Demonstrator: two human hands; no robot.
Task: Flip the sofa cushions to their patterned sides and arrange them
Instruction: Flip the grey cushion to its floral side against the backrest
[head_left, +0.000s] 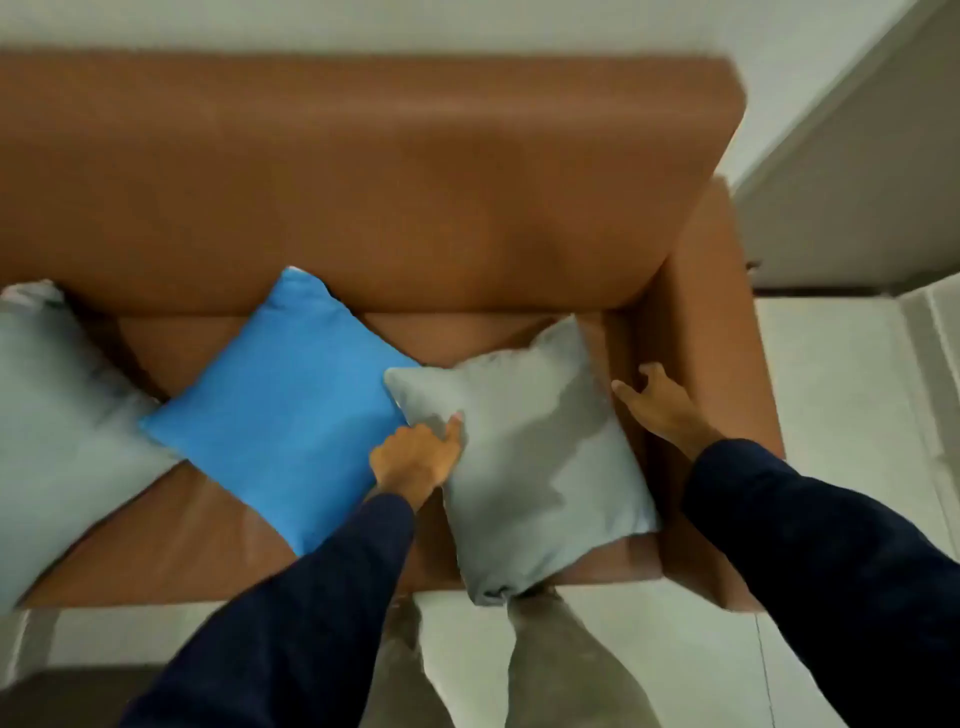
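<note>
L hand (415, 457) on square grey cushion (524, 457)

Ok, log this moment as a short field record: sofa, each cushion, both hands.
sofa: brown sofa, backrest against the wall
cushion 1: grey cushion at the right end of the seat, plain side up, its near corner past the seat's front edge
cushion 2: blue cushion mid-seat, plain side up, turned diamond-wise
cushion 3: pale grey cushion at the left, cut off by the frame
left hand: on the grey cushion's left edge
right hand: open, at its right edge
patterned sides: none showing
</note>
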